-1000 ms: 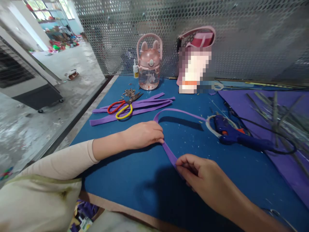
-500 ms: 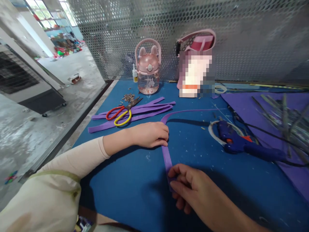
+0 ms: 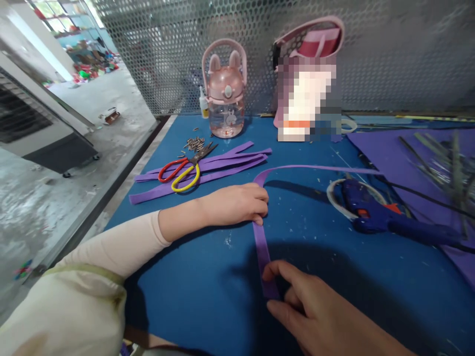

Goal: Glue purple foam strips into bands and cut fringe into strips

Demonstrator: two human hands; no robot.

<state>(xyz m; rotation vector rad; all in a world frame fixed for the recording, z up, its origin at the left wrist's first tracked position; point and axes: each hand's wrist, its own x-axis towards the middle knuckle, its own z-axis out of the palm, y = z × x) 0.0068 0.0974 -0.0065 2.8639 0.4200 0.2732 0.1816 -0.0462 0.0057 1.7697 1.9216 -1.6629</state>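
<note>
A long purple felt-like strip (image 3: 262, 242) runs across the blue tabletop, curving up and away to the right beyond my left hand (image 3: 239, 203). That hand is closed over the strip's middle, its fingers curled round it and partly hidden. At the strip's near end is my right hand (image 3: 308, 306), thumb and index finger spread apart. The index fingertip touches the strip and the thumb lies by its end edge. Left of centre, scissors (image 3: 191, 168) with one red and one yellow handle rest on several cut purple strips (image 3: 230, 162).
Small metal pieces (image 3: 195, 144) lie behind the scissors. A pink rabbit-eared bottle (image 3: 226, 96), a small white glue bottle (image 3: 204, 105) and a partly blurred pink bottle (image 3: 319, 44) stand along the perforated panel. At right are a blue glue gun (image 3: 371, 207) and a purple sheet (image 3: 374, 143).
My right thumb and index finger have parted from their pinch on the strip's near end. My left hand still holds the strip. The view has shifted slightly.
</note>
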